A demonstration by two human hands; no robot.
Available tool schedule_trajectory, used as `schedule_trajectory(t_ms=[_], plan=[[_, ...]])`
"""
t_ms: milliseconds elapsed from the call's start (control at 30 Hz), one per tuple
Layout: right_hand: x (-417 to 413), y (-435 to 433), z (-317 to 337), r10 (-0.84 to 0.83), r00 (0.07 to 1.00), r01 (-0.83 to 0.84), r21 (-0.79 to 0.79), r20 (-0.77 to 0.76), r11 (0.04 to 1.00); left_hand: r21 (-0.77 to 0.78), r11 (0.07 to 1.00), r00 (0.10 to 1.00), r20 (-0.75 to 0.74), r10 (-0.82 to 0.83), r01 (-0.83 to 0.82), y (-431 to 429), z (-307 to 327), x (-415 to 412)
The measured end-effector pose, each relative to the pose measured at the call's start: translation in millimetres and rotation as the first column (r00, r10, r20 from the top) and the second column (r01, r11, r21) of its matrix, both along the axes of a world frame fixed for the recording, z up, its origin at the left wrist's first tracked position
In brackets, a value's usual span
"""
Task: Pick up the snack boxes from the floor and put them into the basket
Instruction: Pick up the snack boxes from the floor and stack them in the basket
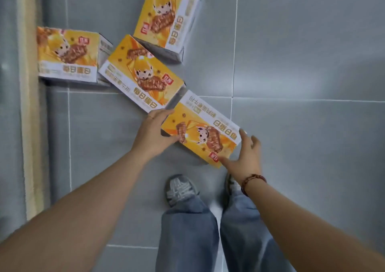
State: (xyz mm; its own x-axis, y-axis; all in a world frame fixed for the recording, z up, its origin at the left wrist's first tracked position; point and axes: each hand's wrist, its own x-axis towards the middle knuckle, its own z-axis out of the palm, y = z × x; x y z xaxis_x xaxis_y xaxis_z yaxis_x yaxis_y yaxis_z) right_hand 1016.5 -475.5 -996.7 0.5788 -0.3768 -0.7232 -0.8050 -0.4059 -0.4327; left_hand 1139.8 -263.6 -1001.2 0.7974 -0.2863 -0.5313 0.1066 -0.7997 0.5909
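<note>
Four yellow snack boxes (143,74), face-up on floor (302,53)

My left hand (155,130) gripped the near box (200,130) at its left end; my right hand (246,153) touched its right end, fingers spread. Three other boxes (141,74) lay beyond it, leftward; my shoes (180,189) stood just nearer.
</note>
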Motion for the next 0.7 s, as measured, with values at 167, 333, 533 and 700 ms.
schedule_trajectory(t_ms=[167, 333, 533, 700], plan=[[1, 12, -58, -0.116, 0.993, 0.116, 0.004, 0.033, 0.993, 0.028, 0.999, 0.999, -0.04, -0.029, 0.031, -9, -61, 4], [-3, 13, -83, -0.175, 0.983, 0.17, 0.072, 0.058, 0.983, 0.029, 0.998, 0.998, -0.016, -0.053, 0.054, -20, -95, 3], [-3, 10, -85, -0.171, 0.983, 0.163, 0.118, 0.066, 0.98, 0.055, 0.997, 0.999, 0.003, -0.047, 0.047, -27, -98, -8], [11, -9, -42, -0.043, 0.995, 0.035, 0.09, 0.094, 0.995, 0.044, 0.999, 0.996, 0.091, 0.009, -0.013, -34, -50, -12]])
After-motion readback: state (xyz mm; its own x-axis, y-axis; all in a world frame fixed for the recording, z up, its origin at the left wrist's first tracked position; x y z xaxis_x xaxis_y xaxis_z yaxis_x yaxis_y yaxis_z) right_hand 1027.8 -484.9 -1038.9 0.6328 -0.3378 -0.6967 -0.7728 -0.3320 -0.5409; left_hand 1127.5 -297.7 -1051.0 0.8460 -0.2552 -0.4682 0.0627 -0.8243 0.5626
